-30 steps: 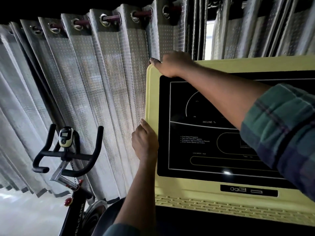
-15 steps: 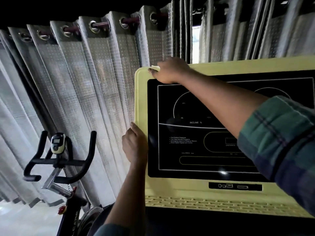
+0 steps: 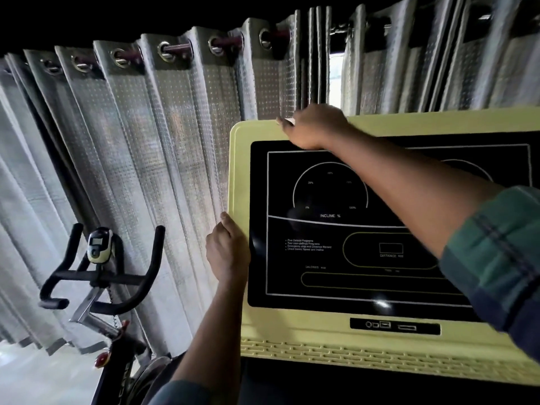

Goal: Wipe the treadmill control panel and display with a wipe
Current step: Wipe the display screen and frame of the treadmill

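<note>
Wipe (image 3: 288, 121) peeks out from my right grip (image 3: 317, 127), fingers curled round it on the control panel's (image 3: 292, 325) far rim; my left grip (image 3: 226, 252) clasps its left edge.

Two hands (image 3: 228, 254) (image 3: 317, 127), one wipe (image 3: 288, 121), one control panel (image 3: 239, 171), one exercise bike (image 3: 100, 277).

The display (image 3: 336, 285) is gleaming as glossy black and catching small light spots, the control panel (image 3: 292, 325) around it is showing smooth matt pale-yellow plastic, the curtains (image 3: 175, 141) are hanging as dotted, faintly shiny cloth on bright metal eyelets (image 3: 163, 50), and the checked sleeve (image 3: 496, 252) is looking like soft woven cloth.
</note>
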Available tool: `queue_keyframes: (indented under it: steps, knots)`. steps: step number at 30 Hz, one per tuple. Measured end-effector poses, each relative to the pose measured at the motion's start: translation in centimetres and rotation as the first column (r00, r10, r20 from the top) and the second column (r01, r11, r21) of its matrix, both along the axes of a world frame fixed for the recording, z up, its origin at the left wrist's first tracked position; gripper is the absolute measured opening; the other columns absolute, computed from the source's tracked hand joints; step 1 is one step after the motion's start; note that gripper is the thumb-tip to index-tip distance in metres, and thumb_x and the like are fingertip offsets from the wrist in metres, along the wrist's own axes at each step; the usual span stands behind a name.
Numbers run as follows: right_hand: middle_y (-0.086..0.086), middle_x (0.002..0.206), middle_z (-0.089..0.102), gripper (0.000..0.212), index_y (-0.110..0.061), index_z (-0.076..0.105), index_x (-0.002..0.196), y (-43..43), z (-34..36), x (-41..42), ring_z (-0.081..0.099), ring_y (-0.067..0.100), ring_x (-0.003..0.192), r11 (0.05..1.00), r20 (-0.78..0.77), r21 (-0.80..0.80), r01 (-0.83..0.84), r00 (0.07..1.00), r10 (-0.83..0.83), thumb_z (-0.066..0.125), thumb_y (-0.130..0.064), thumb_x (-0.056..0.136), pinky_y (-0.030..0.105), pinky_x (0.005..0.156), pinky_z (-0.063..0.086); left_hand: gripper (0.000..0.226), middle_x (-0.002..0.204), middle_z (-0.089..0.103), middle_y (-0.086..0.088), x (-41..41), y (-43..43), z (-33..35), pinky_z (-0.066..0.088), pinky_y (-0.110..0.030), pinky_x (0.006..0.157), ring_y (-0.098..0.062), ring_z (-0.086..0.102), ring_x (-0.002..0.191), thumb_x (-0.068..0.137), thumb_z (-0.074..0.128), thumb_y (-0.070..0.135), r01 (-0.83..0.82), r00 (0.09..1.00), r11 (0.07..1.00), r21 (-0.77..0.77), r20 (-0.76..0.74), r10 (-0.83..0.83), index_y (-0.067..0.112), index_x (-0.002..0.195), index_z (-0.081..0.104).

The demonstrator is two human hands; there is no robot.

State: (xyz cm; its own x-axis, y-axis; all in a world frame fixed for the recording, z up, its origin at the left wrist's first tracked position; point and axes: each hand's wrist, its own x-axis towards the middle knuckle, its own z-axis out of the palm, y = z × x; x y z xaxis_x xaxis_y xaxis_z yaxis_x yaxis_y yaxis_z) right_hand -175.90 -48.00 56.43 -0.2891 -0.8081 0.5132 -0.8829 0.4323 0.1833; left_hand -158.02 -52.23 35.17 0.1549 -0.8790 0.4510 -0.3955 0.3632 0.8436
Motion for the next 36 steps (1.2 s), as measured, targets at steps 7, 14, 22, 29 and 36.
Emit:
queue_keyframes:
  steps: [7, 14, 22, 29, 36]
  knots:
    - [0.020, 0.155, 0.041, 0.085, -0.008, 0.047, 0.145, 0.5, 0.6, -0.8, 0.044, 0.037, 0.140, 0.998, 0.176, 0.058, -0.025, 0.984, 0.015, 0.015, -0.072, 0.098, 0.042, 0.107, 0.041, 0.065, 0.095, 0.068, -0.028, 0.0, 0.0, 0.0, 0.047, -0.049, 0.080, -0.043, 0.059, 0.091, 0.106, 0.021, 0.037, -0.007, 1.000, 1.000, -0.029, 0.003, 0.007, -0.006, 0.089, 0.068]
    - [0.024, 0.130, 0.061, 0.081, -0.016, 0.058, 0.133, 1.3, -1.1, -2.8, 0.060, 0.038, 0.118, 0.994, 0.112, -0.110, -0.025, 0.993, 0.037, 0.013, -0.073, 0.096, 0.043, 0.092, 0.048, 0.053, 0.101, 0.063, -0.025, 0.4, -0.2, -0.6, 0.034, -0.037, 0.072, -0.041, 0.056, 0.093, 0.106, 0.019, 0.032, 0.030, 0.994, 0.998, -0.062, 0.104, -0.023, -0.002, 0.115, 0.059]
    - [0.020, 0.138, 0.057, 0.063, -0.029, 0.052, 0.143, 1.5, -0.7, -3.4, 0.056, 0.037, 0.124, 0.996, 0.172, -0.092, -0.018, 0.985, 0.033, 0.021, -0.065, 0.102, 0.041, 0.098, 0.045, 0.061, 0.071, 0.065, -0.018, 0.2, -0.7, -0.8, 0.030, -0.037, 0.060, -0.039, 0.058, 0.067, 0.108, 0.022, 0.036, 0.004, 0.997, 0.989, -0.149, 0.071, 0.007, 0.007, 0.074, 0.063]
    - [0.017, 0.095, 0.066, 0.080, -0.005, 0.067, 0.095, 2.0, -1.6, -2.9, 0.057, 0.030, 0.083, 0.969, 0.043, -0.183, 0.164, 0.986, -0.158, 0.018, -0.068, 0.100, 0.037, 0.079, 0.041, 0.053, 0.078, 0.066, -0.018, 0.4, -0.9, -1.0, 0.041, -0.045, 0.061, -0.042, 0.057, 0.072, 0.103, 0.016, 0.050, 0.026, 0.994, 0.983, -0.179, 0.105, -0.007, 0.015, 0.087, 0.052]
    - [0.019, 0.114, 0.068, 0.080, -0.008, 0.064, 0.117, 4.0, -1.4, -6.3, 0.063, 0.034, 0.107, 0.982, 0.046, -0.133, 0.134, 0.991, -0.129, 0.015, -0.068, 0.100, 0.042, 0.094, 0.050, 0.048, 0.135, 0.052, -0.016, -1.6, -0.7, 3.9, 0.041, -0.049, 0.095, -0.036, 0.049, 0.120, 0.099, 0.037, 0.038, 0.034, 0.994, 0.961, -0.276, 0.114, -0.002, 0.011, 0.137, 0.041]
